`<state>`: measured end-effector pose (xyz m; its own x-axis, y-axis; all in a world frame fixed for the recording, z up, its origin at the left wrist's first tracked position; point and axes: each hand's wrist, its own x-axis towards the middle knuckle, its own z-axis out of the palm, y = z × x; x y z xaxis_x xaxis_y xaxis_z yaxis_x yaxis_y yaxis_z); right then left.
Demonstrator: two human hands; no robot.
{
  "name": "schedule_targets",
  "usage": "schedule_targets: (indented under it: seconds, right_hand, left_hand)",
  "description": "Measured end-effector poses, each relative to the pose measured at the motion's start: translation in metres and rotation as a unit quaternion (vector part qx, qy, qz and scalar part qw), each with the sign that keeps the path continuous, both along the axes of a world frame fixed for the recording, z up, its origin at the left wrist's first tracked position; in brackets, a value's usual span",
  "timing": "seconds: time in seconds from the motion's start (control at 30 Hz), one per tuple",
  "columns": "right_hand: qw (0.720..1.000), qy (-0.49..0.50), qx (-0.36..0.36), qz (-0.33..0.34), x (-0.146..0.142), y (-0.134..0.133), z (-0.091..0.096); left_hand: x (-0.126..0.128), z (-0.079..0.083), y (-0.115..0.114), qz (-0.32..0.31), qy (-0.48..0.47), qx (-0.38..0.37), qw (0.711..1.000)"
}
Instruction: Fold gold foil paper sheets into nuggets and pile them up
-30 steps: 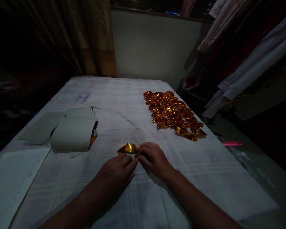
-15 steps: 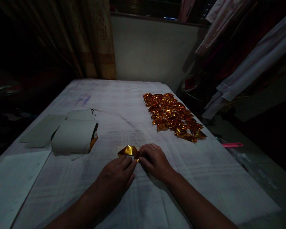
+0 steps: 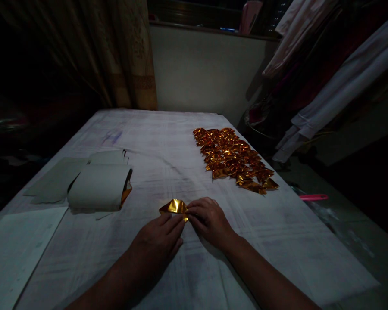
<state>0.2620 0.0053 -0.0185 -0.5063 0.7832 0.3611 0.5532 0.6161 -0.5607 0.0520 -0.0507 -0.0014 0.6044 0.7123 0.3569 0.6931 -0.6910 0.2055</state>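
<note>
Paper (image 3: 16, 254) lies flat at the near left of the clothed table, and beyond it are the loose grey sheets (image 3: 56, 176) and a curled stack (image 3: 95, 187) with gold showing at its right edge; all these keep the places they had a second ago. Next comes the left hand (image 3: 158, 239), its fingertips against the near edge of the gold foil piece (image 3: 175, 206); whether its thumb clamps from below I cannot tell (the hand hides it). The foil sits on the table just beyond and between the hands. Its raised panel now shows as a broader bright face, and a small gold patch has come into view between the fingertips, so I judge that the near side is being worked and the shaping is unfinished. The right hand (image 3: 210, 219) has thumb and fingers drawn together on the foil's right end, as before. Farther right, the rows of folded gold pieces (image 3: 228, 155) look unchanged, so nothing has been added there.
</note>
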Motion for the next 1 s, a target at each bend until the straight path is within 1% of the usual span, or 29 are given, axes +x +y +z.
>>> schedule_targets:
  seconds: [0.1, 0.27, 0.37, 0.47, 0.7, 0.87, 1.0]
  right_hand:
    - [1.000, -0.001, 0.002, -0.003, 0.000, -0.001, 0.001]
    - [0.999, -0.011, -0.030, -0.015, -0.004, -0.003, 0.006]
    - [0.998, -0.023, -0.048, -0.028, -0.007, -0.001, 0.008]
    - [0.997, -0.028, -0.060, -0.028, -0.008, 0.002, 0.007]
    - [0.998, -0.023, -0.055, -0.023, -0.007, 0.003, 0.004]
    - [0.996, -0.051, -0.051, -0.044, -0.010, -0.001, 0.006]
    - [0.997, -0.044, -0.059, -0.034, -0.009, 0.002, 0.006]
  left_hand:
    - [0.000, 0.000, 0.000, -0.003, 0.000, 0.001, 1.000]
    - [0.001, 0.004, 0.001, -0.011, 0.009, 0.009, 1.000]
    - [0.001, 0.004, 0.001, -0.010, 0.014, 0.010, 1.000]
    - [0.000, 0.003, 0.001, -0.010, 0.021, -0.001, 1.000]
    - [-0.002, 0.006, 0.003, -0.015, -0.005, -0.013, 1.000]
    - [-0.003, 0.006, 0.002, -0.022, -0.008, -0.001, 1.000]
    - [-0.008, 0.009, 0.004, -0.033, -0.024, -0.037, 0.998]
